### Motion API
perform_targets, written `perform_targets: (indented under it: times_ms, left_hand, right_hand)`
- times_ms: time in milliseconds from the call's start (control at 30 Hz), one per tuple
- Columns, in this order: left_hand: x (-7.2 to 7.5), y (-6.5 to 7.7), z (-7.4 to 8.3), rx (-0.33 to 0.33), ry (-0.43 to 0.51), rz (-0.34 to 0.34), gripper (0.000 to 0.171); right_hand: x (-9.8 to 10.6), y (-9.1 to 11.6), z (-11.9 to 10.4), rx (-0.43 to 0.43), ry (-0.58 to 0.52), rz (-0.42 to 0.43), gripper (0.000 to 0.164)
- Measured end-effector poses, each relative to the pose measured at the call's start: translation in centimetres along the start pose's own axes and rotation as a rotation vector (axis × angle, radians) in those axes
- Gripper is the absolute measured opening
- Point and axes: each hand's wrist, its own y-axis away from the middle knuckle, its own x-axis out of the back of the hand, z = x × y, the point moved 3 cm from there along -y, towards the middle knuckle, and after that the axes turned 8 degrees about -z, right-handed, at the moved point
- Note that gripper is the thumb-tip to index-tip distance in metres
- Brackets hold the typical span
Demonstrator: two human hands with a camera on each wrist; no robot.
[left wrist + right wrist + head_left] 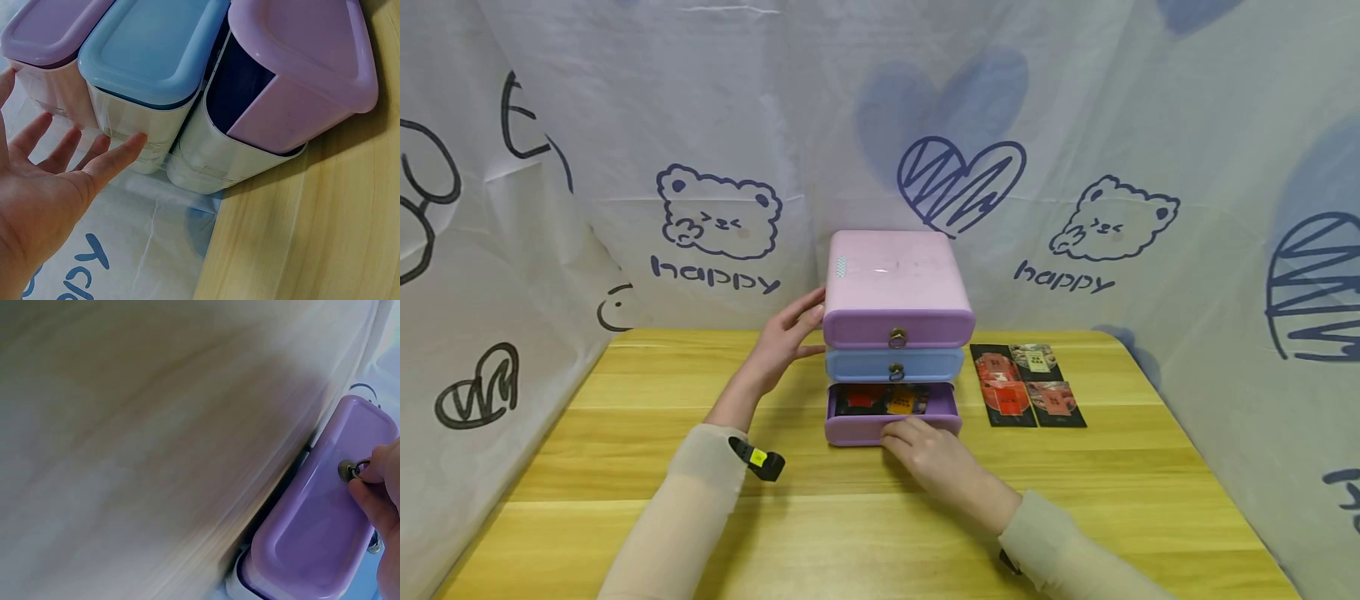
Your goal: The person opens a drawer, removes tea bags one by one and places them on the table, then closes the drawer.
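A three-tier drawer box (895, 275) stands on the table, with pink top, blue middle drawer (850, 367) and purple bottom drawer (853, 431). The bottom drawer is pulled partway out and holds dark packets with a red label (862, 400) and a yellow label (901, 403). My right hand (942, 461) is at its front; in the right wrist view, thumb and finger pinch the brass ring pull (359, 469). My left hand (781, 340) is at the box's left side, fingers spread; the left wrist view shows fingertips by the side wall (59, 94), contact hard to tell.
Several dark packets with red and yellow labels (1003, 398) lie in a block right of the box. The wooden table (850, 533) reaches back to a white printed cloth (850, 125). The upper two drawers are closed, each with a ring pull (897, 337).
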Motion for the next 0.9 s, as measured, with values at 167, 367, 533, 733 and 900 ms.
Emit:
perform_targets:
  times_ms: [167, 367, 533, 733, 900]
  left_hand:
    - [-0.1, 0.0, 0.0, -0.009, -0.002, -0.006, 0.059]
    - [-0.1, -0.1, 0.1, -0.015, -0.004, -0.007, 0.058]
    - [-0.1, -0.1, 0.0, -0.014, -0.006, -0.005, 0.058]
    - [-0.1, -0.1, -0.1, -0.009, 0.003, -0.001, 0.058]
    - [0.0, -0.1, -0.2, -0.009, 0.002, 0.001, 0.058]
  right_hand:
    - [0.1, 0.0, 0.0, -0.011, -0.017, -0.003, 0.025]
    - [0.4, 0.1, -0.1, 0.006, -0.019, 0.015, 0.024]
    - [0.7, 0.3, -0.4, 0.021, -0.018, 0.013, 0.025]
    - [0.8, 0.5, -0.7, 0.030, -0.030, -0.001, 0.025]
    - [0.8, 0.6, -1.0, 0.027, -0.046, 0.000, 0.025]
